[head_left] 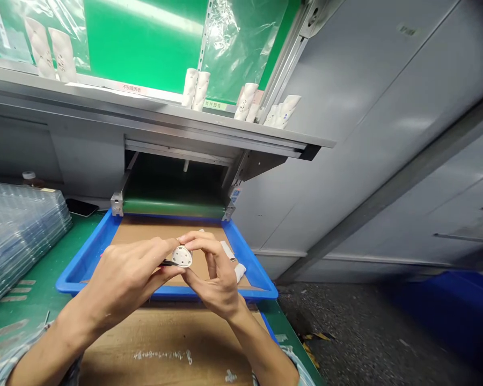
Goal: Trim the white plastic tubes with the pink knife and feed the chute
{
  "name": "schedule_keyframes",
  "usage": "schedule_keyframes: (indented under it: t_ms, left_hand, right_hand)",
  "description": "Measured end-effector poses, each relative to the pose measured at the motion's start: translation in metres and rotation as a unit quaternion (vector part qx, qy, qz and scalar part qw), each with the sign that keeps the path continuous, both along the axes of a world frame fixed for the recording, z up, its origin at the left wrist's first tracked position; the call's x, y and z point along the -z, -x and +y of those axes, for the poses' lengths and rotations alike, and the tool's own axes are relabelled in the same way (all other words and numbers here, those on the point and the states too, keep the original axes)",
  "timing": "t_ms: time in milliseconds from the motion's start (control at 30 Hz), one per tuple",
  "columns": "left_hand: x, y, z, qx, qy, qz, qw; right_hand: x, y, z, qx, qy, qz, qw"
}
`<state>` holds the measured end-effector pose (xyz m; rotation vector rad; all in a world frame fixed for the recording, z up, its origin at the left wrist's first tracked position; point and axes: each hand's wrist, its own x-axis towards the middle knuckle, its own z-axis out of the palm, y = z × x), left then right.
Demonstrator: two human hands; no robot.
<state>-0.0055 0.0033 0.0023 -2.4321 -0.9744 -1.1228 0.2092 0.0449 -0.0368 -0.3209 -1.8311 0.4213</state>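
My right hand point(213, 271) pinches a small round white plastic part point(182, 256) between thumb and fingers, held above a blue tray point(80, 265). My left hand point(124, 276) is closed on a thin dark tool point(168, 262) whose tip touches the white part's left edge. Both hands meet over the tray's front rim. White tape wraps two fingers of my right hand.
The blue tray has a brown cardboard liner and sits under a green conveyor end point(173, 206). A stack of clear plastic trays point(20, 225) stands at left. White cylindrical parts point(195, 88) line the shelf above. A wooden board point(161, 343) lies in front. Grey floor at right.
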Motion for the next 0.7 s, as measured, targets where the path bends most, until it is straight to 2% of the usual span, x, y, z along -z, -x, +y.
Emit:
schedule_keyframes:
  t_ms: [67, 167, 267, 700]
  left_hand:
    - [-0.003, 0.000, 0.001, -0.003, -0.011, -0.008, 1.000]
    - [-0.007, 0.000, 0.000, -0.042, -0.032, -0.005, 0.999]
    - [-0.007, -0.001, -0.002, -0.062, -0.033, 0.001, 0.998]
    - [0.002, 0.005, -0.003, 0.010, -0.001, -0.033, 0.999]
  right_hand:
    - [-0.002, -0.001, -0.001, 0.024, -0.002, 0.003, 1.000]
    - [-0.005, -0.003, -0.002, 0.063, -0.016, 0.004, 0.998]
    - [-0.007, -0.004, -0.002, 0.075, -0.029, 0.003, 0.997]
    - [-0.009, -0.003, -0.002, 0.082, -0.046, -0.004, 0.996]
